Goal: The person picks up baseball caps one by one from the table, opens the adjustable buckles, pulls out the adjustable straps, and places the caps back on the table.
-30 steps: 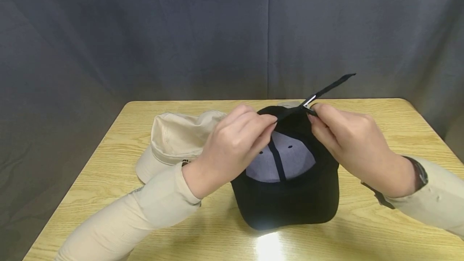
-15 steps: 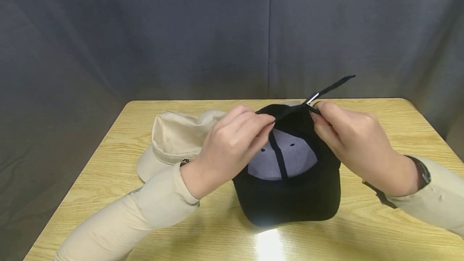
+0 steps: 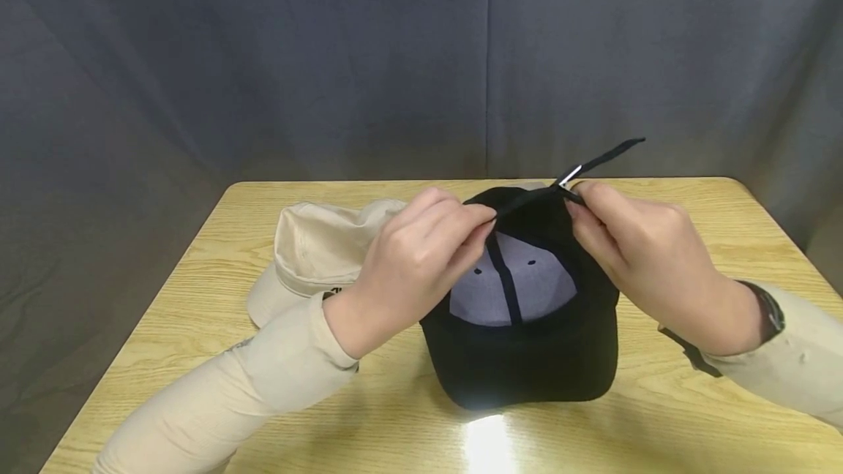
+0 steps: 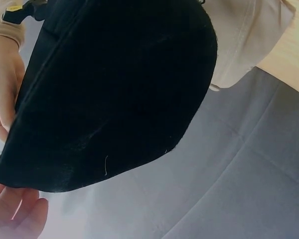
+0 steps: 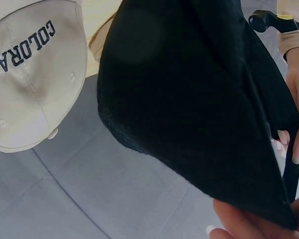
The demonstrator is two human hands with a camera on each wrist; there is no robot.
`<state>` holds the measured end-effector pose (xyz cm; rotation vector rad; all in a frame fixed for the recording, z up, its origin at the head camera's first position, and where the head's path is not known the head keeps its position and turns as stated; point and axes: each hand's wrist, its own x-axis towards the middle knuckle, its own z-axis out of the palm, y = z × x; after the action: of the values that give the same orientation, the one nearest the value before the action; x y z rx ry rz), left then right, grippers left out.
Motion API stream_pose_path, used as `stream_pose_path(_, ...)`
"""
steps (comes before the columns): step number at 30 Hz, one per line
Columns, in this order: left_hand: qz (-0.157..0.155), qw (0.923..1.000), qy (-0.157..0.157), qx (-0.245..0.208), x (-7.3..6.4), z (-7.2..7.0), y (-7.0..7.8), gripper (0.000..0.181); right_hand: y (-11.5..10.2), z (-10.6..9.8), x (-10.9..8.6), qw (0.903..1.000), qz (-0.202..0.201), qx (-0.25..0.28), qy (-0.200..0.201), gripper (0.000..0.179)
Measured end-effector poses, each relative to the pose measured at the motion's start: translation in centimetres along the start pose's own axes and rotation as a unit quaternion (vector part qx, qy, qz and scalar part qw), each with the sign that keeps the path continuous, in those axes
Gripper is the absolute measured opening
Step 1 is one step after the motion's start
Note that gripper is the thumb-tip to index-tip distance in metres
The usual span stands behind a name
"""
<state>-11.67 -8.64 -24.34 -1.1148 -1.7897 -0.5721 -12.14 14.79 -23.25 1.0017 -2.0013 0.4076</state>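
Note:
A black baseball cap (image 3: 520,364) is held up in the head view, brim toward me and grey lining showing. My left hand (image 3: 411,254) pinches the black strap at the cap's back opening between thumb and fingers. On the other side, my right hand (image 3: 648,254) pinches the cap's edge beside a silver buckle (image 3: 569,175). The loose strap end (image 3: 612,153) sticks out through the buckle, up to the right. Both wrist views are mostly filled by the cap's dark crown (image 4: 119,89), with fingertips (image 5: 249,221) gripping its lower edge.
To the left on the wooden table (image 3: 178,328) lies a beige cap (image 3: 323,243), partly behind my left arm. Dark lettering shows on a beige cap (image 5: 37,74) in the right wrist view. A grey curtain (image 3: 369,64) hangs behind the table.
The hands have drawn slightly apart, the right one a little to the right and the left one a little to the left. Buckle and strap end shifted slightly; both grips stayed.

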Motion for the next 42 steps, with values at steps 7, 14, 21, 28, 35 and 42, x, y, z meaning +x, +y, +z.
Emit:
stream_pose_path(7,0.000,1.0000,-0.002,0.002,0.04,0.07,0.05,0.008,0.15,-0.07,0.03,1.0000,0.004,-0.002,0.002,0.043)
stream_pose_path(14,0.002,1.0000,-0.003,0.004,-0.11,0.14,0.13,0.007,0.15,0.12,-0.06,0.9999,0.005,0.006,0.013,0.043)
stream_pose_path(21,0.002,1.0000,-0.002,0.003,-0.18,0.19,0.12,0.008,0.13,0.22,-0.16,0.9997,0.010,0.002,0.022,0.043)
stream_pose_path(28,0.001,1.0000,-0.002,0.005,-0.33,0.16,0.18,0.008,0.11,0.28,-0.27,0.9998,0.014,0.000,0.014,0.042)
stream_pose_path(35,0.000,1.0000,-0.007,0.003,-0.48,0.02,0.19,0.010,0.17,0.39,-0.35,0.9997,0.017,0.000,0.016,0.043)
stream_pose_path(42,0.004,1.0000,0.003,0.006,-0.45,0.14,0.19,0.009,0.49,0.23,-0.45,0.9994,0.024,0.004,0.025,0.044)
